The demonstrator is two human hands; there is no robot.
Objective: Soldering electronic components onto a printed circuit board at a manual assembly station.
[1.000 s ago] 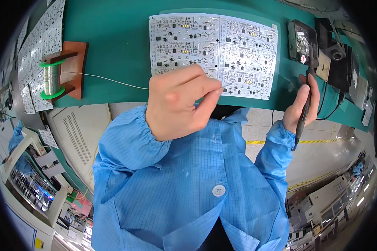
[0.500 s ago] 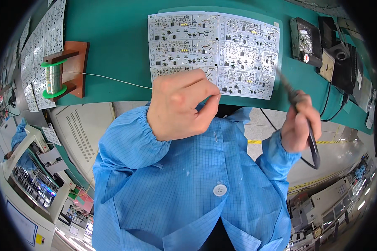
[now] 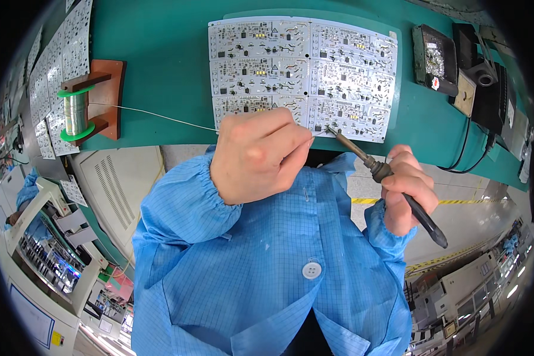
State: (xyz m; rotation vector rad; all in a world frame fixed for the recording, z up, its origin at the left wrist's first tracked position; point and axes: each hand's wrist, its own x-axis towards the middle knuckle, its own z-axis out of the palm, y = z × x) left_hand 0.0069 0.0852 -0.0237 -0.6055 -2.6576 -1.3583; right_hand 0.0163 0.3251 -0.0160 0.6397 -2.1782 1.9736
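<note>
Wire, thin, silvery [image 3: 160, 113], is pinched in the left hand [image 3: 258, 155]; the right hand [image 3: 410, 188], curled round a black-handled soldering iron [image 3: 378, 168], should touch the white circuit board [image 3: 301, 77] lightly.

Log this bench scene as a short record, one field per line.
Left hand: pinches solder wire
Right hand: grips soldering iron
Iron tip: over the lower right of the white circuit panel; contact unclear
Wire source: green-flanged spool, brown stand, at left
Work surface: green
</note>
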